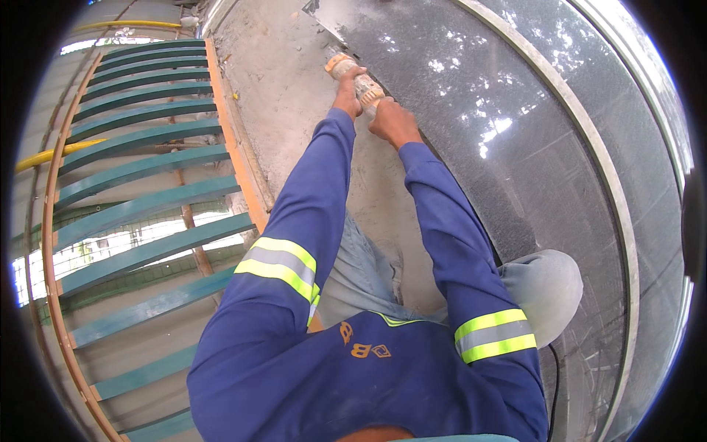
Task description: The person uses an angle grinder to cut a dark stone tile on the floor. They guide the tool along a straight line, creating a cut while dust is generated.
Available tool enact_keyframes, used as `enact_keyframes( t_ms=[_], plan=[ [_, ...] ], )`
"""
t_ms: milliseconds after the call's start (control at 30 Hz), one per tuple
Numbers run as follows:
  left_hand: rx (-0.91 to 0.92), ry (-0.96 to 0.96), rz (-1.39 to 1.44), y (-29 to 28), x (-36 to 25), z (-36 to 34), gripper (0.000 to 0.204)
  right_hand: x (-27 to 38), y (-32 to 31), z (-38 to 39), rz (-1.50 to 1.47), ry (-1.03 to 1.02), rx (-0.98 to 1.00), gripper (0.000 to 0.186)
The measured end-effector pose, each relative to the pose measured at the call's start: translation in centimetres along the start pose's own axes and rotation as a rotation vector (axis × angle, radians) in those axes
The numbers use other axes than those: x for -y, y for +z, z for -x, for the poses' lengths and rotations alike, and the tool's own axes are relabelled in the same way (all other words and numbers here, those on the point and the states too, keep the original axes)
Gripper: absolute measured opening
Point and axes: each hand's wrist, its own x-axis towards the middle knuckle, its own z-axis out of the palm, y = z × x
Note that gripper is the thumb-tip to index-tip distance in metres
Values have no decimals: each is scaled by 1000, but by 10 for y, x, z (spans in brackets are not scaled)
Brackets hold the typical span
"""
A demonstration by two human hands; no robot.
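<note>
Both my arms reach forward to a dusty angle grinder [366, 90] with orange ends, tilted along the edge of a dark glossy slab [471, 81]. My left hand [347, 93] is closed around the middle of its body. Around the rear end wraps my right hand [395, 123], also closed. Pale dust lies on the slab near the tool's front, where the disc is too small and blurred to make out. Beside the slab runs a rough grey concrete strip [272, 66], under my arms.
On the left lies a frame of green slats with orange-brown side rails [232, 132], with gaps between its slats. A pale curved strip [589, 132] crosses the dark surface at right. My bent knee [545, 295] rests over the slab, near a black cable [557, 376].
</note>
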Motion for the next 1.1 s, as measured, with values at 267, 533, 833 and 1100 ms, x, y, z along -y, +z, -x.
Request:
enact_keyframes(
  t_ms=[267, 533, 833, 1100],
  plan=[
    [14, -7, 30, 11, 9, 24, 37, -3, -10, 22, 26, 13, 7, 43],
    [-16, -7, 5, 18, 10, 35, 39, 0, -18, 30, 64, 23, 11, 39],
    [-36, -18, 5, 13, 8, 21, 39, -3, -12, 24, 43, 0, -14, 34],
    [-20, -13, -6, 4, 6, 1, 39, 1, -9, 12, 50, 20, -4, 37]
  ],
)
